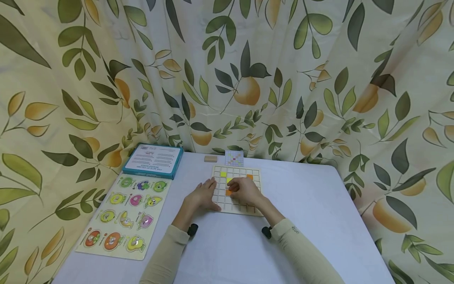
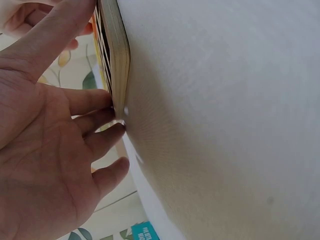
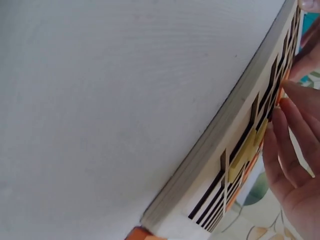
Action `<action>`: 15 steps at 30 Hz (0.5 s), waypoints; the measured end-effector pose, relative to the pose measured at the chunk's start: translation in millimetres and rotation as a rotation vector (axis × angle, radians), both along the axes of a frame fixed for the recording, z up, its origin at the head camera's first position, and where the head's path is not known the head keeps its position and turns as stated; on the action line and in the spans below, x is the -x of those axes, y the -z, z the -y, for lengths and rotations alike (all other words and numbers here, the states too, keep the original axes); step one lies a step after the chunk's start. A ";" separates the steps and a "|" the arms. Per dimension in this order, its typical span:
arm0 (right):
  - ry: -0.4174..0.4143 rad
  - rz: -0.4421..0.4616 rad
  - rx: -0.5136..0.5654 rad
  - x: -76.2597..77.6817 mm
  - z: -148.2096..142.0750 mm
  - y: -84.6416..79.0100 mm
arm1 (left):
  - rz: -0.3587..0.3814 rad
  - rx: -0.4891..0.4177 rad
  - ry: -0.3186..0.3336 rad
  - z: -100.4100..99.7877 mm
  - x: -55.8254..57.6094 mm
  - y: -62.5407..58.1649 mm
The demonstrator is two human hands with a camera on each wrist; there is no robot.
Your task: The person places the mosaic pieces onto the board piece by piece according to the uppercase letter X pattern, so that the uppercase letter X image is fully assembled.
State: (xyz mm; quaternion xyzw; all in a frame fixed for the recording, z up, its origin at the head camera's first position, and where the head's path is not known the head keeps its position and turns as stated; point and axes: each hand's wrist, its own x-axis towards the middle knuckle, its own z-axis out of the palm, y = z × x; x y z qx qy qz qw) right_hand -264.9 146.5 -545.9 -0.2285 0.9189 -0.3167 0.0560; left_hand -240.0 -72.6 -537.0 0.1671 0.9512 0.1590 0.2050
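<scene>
A square wooden grid board (image 1: 239, 209) lies on the white table, with yellow tiles (image 1: 223, 174) and an orange tile (image 1: 250, 177) in its cells. My left hand (image 1: 201, 196) rests along the board's left side, fingers mostly straight, their tips at its edge and the thumb at the near left corner. Over the middle of the grid, my right hand (image 1: 246, 191) pinches a small orange tile (image 3: 284, 101) between thumb and fingertips. Another patch of orange (image 1: 228, 193) shows just below those fingers. The right hand hides several cells.
Behind the board stand a small wooden block (image 1: 211, 159) and a card with a coloured grid pattern (image 1: 234, 158). To the left lie a teal box (image 1: 152, 161) and a fruit-and-vegetable puzzle board (image 1: 133, 215). A leaf-patterned curtain (image 1: 283, 130) hangs behind the table.
</scene>
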 end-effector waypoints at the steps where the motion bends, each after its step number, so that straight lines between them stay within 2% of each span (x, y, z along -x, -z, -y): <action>1: 0.003 0.001 0.011 -1.0 -1.2 -0.8 | -0.003 0.000 0.001 -0.1 -0.3 -0.1; 15: 0.145 -0.043 0.078 -26.7 -36.8 -13.6 | 0.012 -0.028 -0.037 -3.8 0.7 3.4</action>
